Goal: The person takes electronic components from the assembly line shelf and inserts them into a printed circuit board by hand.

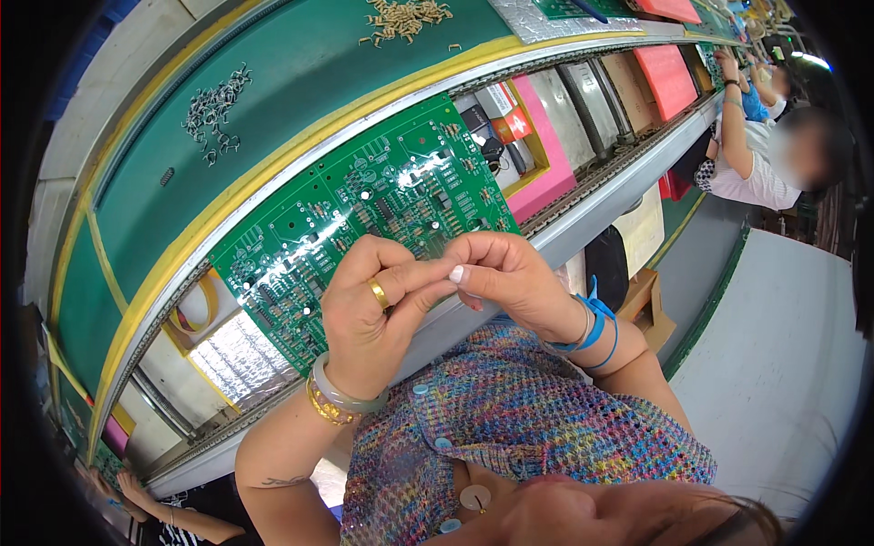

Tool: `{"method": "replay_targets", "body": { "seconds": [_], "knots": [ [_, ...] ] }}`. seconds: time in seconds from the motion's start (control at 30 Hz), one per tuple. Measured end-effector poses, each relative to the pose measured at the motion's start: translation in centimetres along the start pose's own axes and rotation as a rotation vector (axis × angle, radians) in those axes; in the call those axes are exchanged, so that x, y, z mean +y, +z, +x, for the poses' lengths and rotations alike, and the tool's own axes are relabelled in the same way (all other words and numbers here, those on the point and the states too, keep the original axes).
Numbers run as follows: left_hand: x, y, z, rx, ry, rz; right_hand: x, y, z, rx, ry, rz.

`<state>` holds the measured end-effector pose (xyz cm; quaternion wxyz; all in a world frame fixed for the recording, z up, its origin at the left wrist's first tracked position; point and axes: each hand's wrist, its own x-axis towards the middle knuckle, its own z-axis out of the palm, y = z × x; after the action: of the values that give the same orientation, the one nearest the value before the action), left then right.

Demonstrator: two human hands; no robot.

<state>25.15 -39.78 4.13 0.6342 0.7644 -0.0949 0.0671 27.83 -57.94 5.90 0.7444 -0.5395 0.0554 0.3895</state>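
Note:
A large green circuit board [300,232], dotted with many small parts, lies across the conveyor rails in front of me. My left hand [369,300], with a gold ring and bracelets, is held over the board's near edge, thumb and fingers pinched together. Its fingertips meet those of my right hand [505,273], which is pinched too and wears a blue strap at the wrist. Whatever lies between the fingertips is hidden or too small to name.
Past the board, a green work surface holds a heap of bent grey metal pieces [217,102], a small dark part [167,176] and a pile of tan pieces [405,18]. Pink-edged box [551,150] below the rails. Co-workers sit along the line, one at right [742,150].

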Motion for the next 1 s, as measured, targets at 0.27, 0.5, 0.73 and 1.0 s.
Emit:
{"method": "replay_targets", "body": {
  "seconds": [0.27, 0.5, 0.73, 1.0],
  "knots": [
    [0.0, 0.1, -0.2, -0.022, -0.629, -0.844, -3.3, -4.1, 2.3, 0.455, -0.330, -0.779],
    [-0.2, -0.3, 0.3, -0.047, -0.751, -1.027, -3.3, -5.0, 4.0, 0.536, -0.346, -1.032],
    [-0.4, -0.2, 0.1, -0.090, -0.727, -0.904, -3.6, -4.7, 4.0, 0.504, -0.343, -1.133],
    [-0.3, -0.3, 0.2, -0.122, -0.726, -0.893, -3.6, -3.9, 4.1, 0.559, -0.334, -1.184]
  ]
}}
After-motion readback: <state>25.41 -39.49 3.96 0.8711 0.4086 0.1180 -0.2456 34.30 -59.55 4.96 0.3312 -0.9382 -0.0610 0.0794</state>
